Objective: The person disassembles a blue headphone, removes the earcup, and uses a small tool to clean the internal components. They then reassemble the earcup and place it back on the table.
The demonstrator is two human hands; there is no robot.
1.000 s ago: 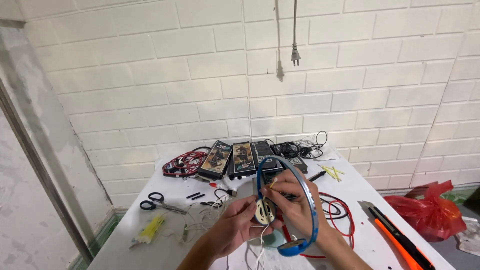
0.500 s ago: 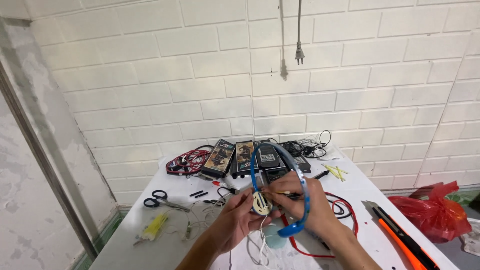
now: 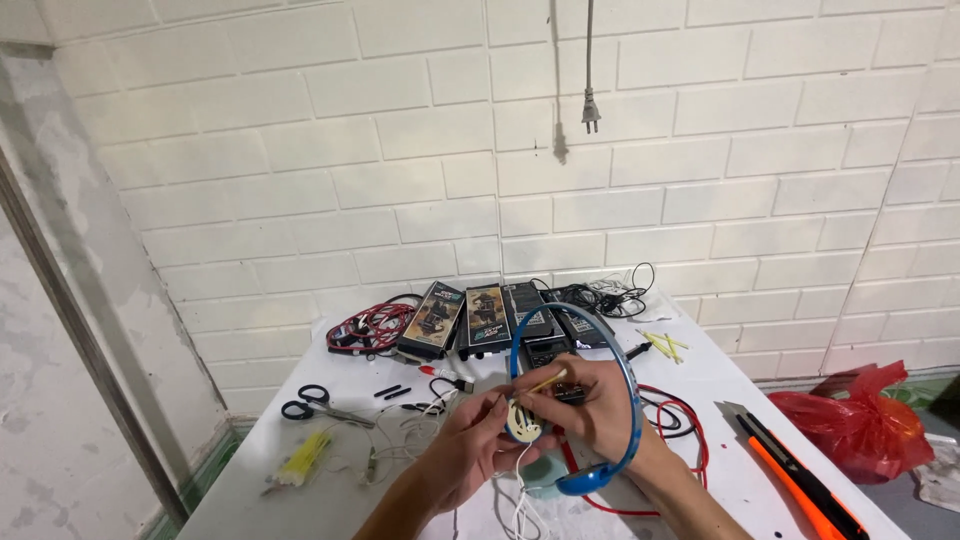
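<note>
Gripping blue headphones: both hands closed.

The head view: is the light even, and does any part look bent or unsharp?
Head view: light is soft and even; the hanging plug casts a faint shadow on the brick wall; brick lines bow near the edges; both hands, left hand and right hand, look slightly soft.

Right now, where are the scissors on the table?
The scissors lie on the left part of the white table, left of the person's left hand, just above the yellow tool.
</note>
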